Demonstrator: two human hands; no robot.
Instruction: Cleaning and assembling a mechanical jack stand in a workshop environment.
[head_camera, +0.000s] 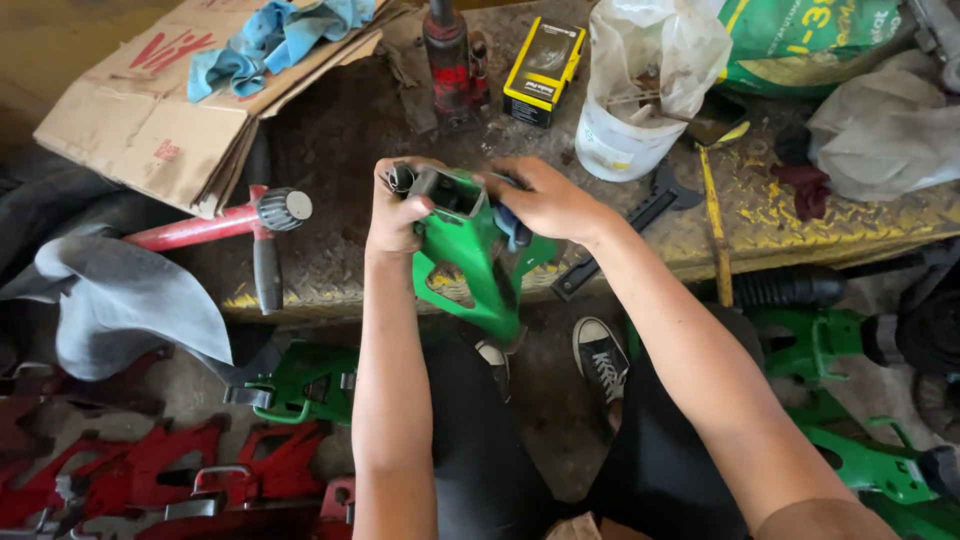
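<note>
While we look down over the workbench (330, 140), our left hand (398, 210) grips the green metal bracket (470, 255) at its top, right hand (545, 200) pinching a blue rag (510, 225) against it, bracket held above our knees, white bucket (615, 140) and yellow box (543, 72) behind.

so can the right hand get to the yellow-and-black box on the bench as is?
Probably yes. The right hand sits just below the yellow-and-black box, bare bench between, but it is busy on the green part.

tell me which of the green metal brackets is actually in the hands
The green bracket held upright above the knees, gripped by the left hand and right hand. The other green brackets lie untouched on the floor.
</note>
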